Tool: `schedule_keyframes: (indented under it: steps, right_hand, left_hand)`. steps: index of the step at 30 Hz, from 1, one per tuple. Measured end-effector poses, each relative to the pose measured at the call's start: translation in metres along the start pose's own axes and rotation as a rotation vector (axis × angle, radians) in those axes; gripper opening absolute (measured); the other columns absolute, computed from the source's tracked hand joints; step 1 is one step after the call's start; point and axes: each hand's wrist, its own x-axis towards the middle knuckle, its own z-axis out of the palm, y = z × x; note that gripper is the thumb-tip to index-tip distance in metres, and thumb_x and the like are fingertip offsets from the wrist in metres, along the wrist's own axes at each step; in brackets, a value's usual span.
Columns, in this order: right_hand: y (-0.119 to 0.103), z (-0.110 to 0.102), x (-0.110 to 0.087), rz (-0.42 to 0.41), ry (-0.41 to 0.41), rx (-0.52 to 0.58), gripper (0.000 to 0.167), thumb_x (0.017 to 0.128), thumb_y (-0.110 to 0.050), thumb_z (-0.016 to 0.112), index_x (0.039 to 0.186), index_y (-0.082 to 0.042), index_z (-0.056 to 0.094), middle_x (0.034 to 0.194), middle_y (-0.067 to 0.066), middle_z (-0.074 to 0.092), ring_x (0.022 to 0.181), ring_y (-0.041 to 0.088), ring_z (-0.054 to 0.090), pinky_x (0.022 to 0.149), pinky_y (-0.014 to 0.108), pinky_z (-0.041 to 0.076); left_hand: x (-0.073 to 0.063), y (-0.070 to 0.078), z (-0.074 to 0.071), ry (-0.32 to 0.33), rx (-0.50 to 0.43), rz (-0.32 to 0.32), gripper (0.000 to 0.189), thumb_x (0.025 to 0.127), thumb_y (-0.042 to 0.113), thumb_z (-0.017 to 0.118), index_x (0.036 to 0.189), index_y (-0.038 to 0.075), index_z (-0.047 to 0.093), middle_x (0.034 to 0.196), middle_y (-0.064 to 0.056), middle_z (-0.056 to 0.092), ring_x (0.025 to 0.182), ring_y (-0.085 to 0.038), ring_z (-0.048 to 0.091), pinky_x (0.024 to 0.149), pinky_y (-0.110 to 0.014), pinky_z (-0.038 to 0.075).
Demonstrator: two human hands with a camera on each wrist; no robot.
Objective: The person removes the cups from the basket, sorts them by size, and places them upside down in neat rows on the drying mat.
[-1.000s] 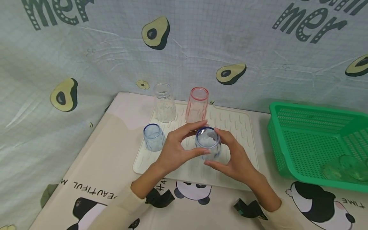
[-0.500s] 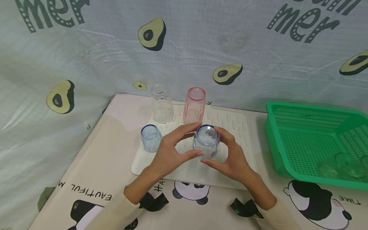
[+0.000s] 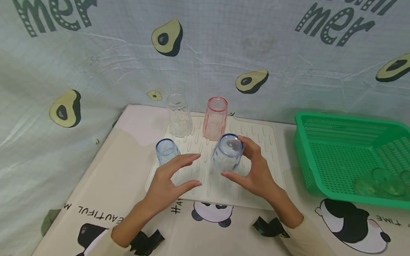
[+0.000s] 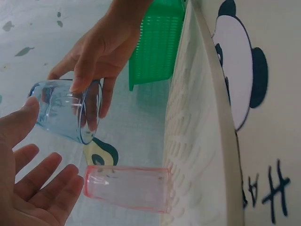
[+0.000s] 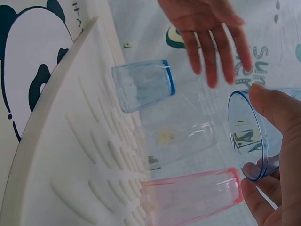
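Observation:
My right hand (image 3: 257, 170) holds a clear bluish drinking glass (image 3: 227, 153) between thumb and fingers, raised off the ribbed cream drying mat (image 3: 256, 192). The glass's open rim points down toward the mat, as the left wrist view shows. To its left, my left hand (image 3: 168, 185) is apart from the glass, thumb and fingers spread with nothing between them. A smaller blue-rimmed glass (image 3: 166, 149) stands on the mat just behind the left hand, partly covered by it. At the mat's back are a tall clear glass (image 3: 180, 119) and a tall pink-rimmed glass (image 3: 215, 121).
A green plastic basket (image 3: 304, 163) stands right of the mat, with greenish-looking glasses (image 3: 384, 183) lying in its near right corner. Behind the table hangs a sheet (image 3: 205, 42) printed with avocados. The tablecloth (image 3: 128, 170) has panda prints.
My left hand has let go of the glass and moved left and toward me. The right hand keeps hold of the glass, which is now slightly higher and tilted.

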Motion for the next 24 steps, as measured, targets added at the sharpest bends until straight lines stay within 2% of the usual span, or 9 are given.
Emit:
schedule_keyframes:
  steps: [4, 8, 12, 16, 20, 24]
  right_hand:
    - [0.000, 0.003, 0.003, -0.012, 0.005, -0.001, 0.091, 0.081, -0.051, 0.069, 0.143, -0.003, 0.023, 0.135, 0.016, 0.046, 0.116, 0.035, 0.055, 0.091, 0.051, 0.048]
    - [0.001, 0.006, 0.003, -0.009, 0.017, 0.015, 0.091, 0.080, -0.046, 0.072, 0.143, -0.001, 0.022, 0.135, 0.017, 0.046, 0.115, 0.035, 0.056, 0.092, 0.049, 0.048]
    - [0.002, 0.011, 0.005, 0.033, 0.013, 0.066, 0.099, 0.072, -0.027, 0.085, 0.144, -0.004, 0.021, 0.135, 0.016, 0.046, 0.118, 0.034, 0.054, 0.094, 0.046, 0.047]
    - [0.002, 0.018, 0.007, 0.065, -0.002, 0.078, 0.107, 0.065, -0.009, 0.089, 0.146, -0.007, 0.019, 0.137, 0.015, 0.045, 0.120, 0.033, 0.052, 0.096, 0.045, 0.046]
    - [0.004, 0.023, 0.005, 0.076, -0.014, 0.070, 0.109, 0.065, -0.009, 0.089, 0.147, -0.008, 0.018, 0.137, 0.015, 0.045, 0.121, 0.033, 0.052, 0.096, 0.046, 0.046]
    - [0.006, 0.025, 0.004, 0.091, -0.033, 0.081, 0.108, 0.066, -0.010, 0.089, 0.146, -0.008, 0.017, 0.138, 0.015, 0.044, 0.122, 0.033, 0.051, 0.096, 0.044, 0.046]
  left_hand:
    - [-0.015, -0.010, -0.015, -0.041, 0.027, -0.007, 0.048, 0.074, 0.008, 0.082, 0.120, 0.010, 0.066, 0.117, 0.000, 0.066, 0.108, -0.016, 0.061, 0.092, -0.027, 0.048]
    - [-0.027, -0.023, -0.030, -0.098, 0.039, 0.014, 0.039, 0.075, 0.006, 0.081, 0.113, 0.012, 0.069, 0.106, 0.001, 0.069, 0.098, -0.015, 0.063, 0.080, -0.024, 0.052]
    - [-0.036, -0.036, -0.047, -0.130, 0.079, -0.001, 0.036, 0.075, 0.006, 0.081, 0.108, 0.016, 0.071, 0.100, 0.005, 0.069, 0.091, -0.016, 0.061, 0.069, -0.026, 0.050]
    - [-0.047, -0.049, -0.066, -0.123, 0.158, -0.100, 0.035, 0.074, 0.010, 0.082, 0.106, 0.016, 0.072, 0.104, 0.007, 0.067, 0.098, -0.012, 0.058, 0.077, -0.022, 0.049]
    - [-0.061, -0.063, -0.082, -0.095, 0.224, -0.213, 0.039, 0.073, 0.011, 0.083, 0.109, 0.017, 0.072, 0.111, 0.005, 0.065, 0.109, -0.008, 0.053, 0.091, -0.014, 0.040]
    - [-0.067, -0.075, -0.087, -0.116, 0.194, -0.239, 0.042, 0.072, 0.010, 0.083, 0.112, 0.015, 0.071, 0.117, 0.000, 0.065, 0.120, -0.013, 0.048, 0.099, -0.010, 0.029]
